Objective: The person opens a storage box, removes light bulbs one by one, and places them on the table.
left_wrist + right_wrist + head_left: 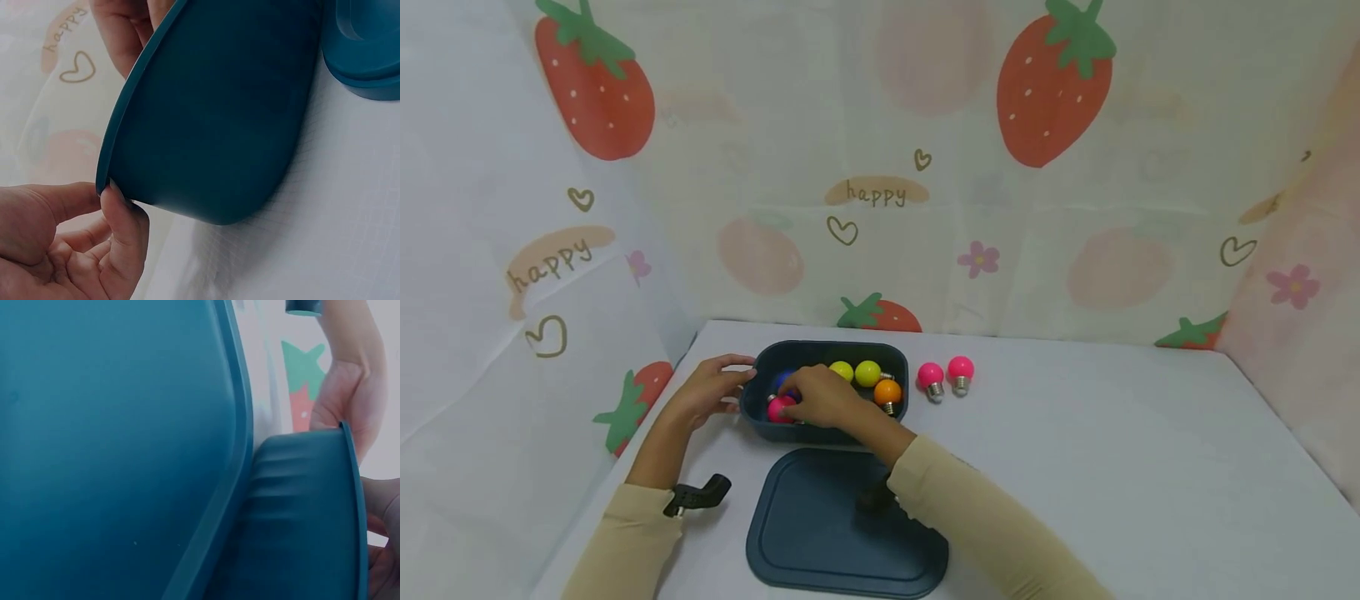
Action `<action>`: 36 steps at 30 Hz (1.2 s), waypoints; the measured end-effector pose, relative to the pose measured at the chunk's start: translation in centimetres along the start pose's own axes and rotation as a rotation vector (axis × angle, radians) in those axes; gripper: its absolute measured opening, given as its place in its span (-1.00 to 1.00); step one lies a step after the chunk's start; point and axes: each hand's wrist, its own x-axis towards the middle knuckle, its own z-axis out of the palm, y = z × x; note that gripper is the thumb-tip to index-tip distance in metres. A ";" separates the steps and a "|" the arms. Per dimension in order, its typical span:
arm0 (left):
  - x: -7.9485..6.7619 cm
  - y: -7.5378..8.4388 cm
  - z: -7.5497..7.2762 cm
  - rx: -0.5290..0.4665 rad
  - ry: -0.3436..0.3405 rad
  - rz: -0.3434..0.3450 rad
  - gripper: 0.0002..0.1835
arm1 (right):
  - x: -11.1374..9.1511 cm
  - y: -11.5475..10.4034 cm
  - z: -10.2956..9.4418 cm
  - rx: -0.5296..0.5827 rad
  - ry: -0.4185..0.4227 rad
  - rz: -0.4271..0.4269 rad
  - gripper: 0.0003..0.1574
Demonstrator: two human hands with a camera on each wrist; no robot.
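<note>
A dark blue rectangular box (831,434) stands near the back of the table, holding several small coloured light bulbs. At its left end my left hand (706,392) pinches the rim between thumb and fingers, as the left wrist view shows close up. My right hand (826,396) reaches over the front wall into the box. Its fingertips grip a pink light bulb (780,410) at the left end, beside a blue bulb (784,380) partly hidden by the hand. Farther right inside lie two yellow bulbs (867,373) and an orange bulb (887,392).
The box's dark blue lid (812,533) lies flat in front of it, under my right forearm. Two pink bulbs (931,375) stand on the white table (1097,467) just right of the box. A strawberry-print curtain (880,250) closes off the back and sides.
</note>
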 end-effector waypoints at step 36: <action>-0.1 0.3 0.1 -0.020 0.000 0.001 -0.46 | 1.1 0.7 1.4 0.021 0.008 -0.039 -0.59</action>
